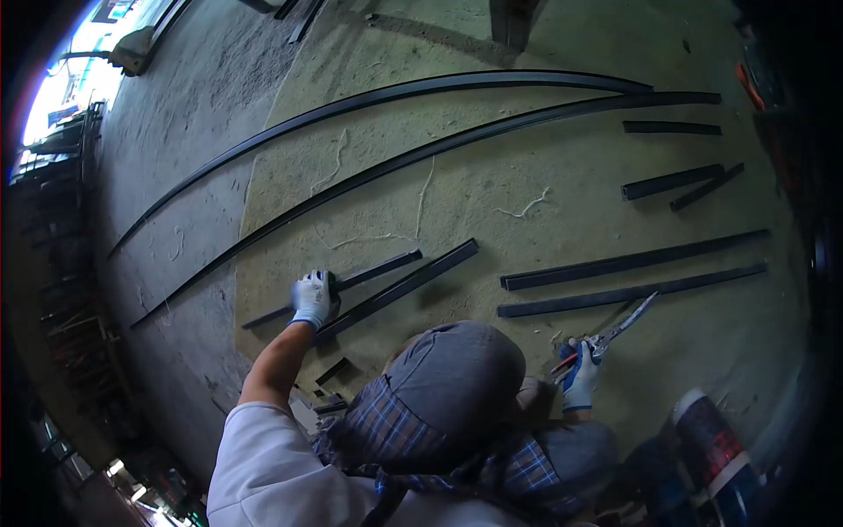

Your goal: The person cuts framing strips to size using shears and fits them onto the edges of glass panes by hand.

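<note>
- The thin bar [379, 269] is gripped low over the floor [465, 198] by the gloved left hand [313, 299].
- A thicker bar [408, 285] is laid just beside it.
- A metal tool [606, 341] is held in the gloved right hand [580, 373].

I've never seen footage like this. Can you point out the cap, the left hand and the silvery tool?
Cap [457, 369]: head view, on its crown.
Left hand [313, 299]: head view, on the gloved back of the hand.
Silvery tool [627, 323]: head view, on its long outer part.

Strips [492, 79] on floor [474, 189] beyond pliers [606, 342]
</note>
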`<state>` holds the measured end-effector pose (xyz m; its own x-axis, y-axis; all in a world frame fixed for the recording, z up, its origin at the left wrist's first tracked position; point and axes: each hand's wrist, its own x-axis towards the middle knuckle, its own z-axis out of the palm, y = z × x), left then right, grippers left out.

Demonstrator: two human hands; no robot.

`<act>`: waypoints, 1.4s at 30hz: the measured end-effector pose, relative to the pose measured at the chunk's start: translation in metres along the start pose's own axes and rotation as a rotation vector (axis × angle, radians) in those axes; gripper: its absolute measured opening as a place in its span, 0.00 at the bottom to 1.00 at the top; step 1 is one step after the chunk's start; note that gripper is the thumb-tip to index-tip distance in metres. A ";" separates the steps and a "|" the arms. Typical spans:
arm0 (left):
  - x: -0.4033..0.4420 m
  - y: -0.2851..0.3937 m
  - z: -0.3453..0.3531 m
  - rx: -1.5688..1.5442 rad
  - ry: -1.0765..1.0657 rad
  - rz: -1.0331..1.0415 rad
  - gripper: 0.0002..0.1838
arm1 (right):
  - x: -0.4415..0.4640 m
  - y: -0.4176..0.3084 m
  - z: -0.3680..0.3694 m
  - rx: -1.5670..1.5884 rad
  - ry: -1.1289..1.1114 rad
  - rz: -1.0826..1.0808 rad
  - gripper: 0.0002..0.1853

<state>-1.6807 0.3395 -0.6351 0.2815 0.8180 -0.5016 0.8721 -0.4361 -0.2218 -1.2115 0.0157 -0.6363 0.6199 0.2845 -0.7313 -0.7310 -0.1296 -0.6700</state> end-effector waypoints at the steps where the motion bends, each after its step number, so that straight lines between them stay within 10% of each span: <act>1: 0.004 -0.003 0.009 -0.018 0.015 0.008 0.17 | 0.000 0.002 0.000 -0.004 0.000 -0.004 0.11; 4: 0.029 0.016 -0.020 -0.294 0.268 0.113 0.07 | 0.002 0.005 -0.007 -0.014 0.031 -0.044 0.11; 8: 0.027 0.083 -0.198 -1.289 0.078 0.070 0.14 | 0.001 0.004 -0.005 -0.036 0.071 -0.045 0.11; 13: 0.003 0.128 -0.368 -1.545 0.774 0.622 0.28 | 0.003 -0.004 -0.004 -0.039 0.102 -0.070 0.11; 17: 0.009 0.153 -0.374 -1.760 0.946 0.818 0.25 | -0.003 -0.001 -0.009 -0.019 0.095 -0.085 0.11; 21: 0.053 0.160 -0.301 -1.692 0.965 0.450 0.15 | -0.006 -0.003 -0.007 -0.004 0.083 -0.065 0.11; 29: 0.032 0.141 -0.308 -1.605 0.664 0.293 0.14 | -0.029 -0.047 -0.017 -0.233 0.159 -0.125 0.12; 34: 0.004 0.122 -0.358 -1.708 0.068 -0.195 0.15 | -0.114 -0.118 -0.054 -0.392 0.370 -0.159 0.12; 42: -0.186 0.209 -0.562 -2.082 -0.299 0.073 0.24 | -0.260 -0.281 -0.006 0.490 0.285 -0.089 0.09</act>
<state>-1.3264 0.3067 -0.1182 0.4551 0.6595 -0.5983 -0.0218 0.6799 0.7329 -1.1659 -0.0271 -0.2590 0.6880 -0.0016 -0.7257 -0.6773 0.3577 -0.6429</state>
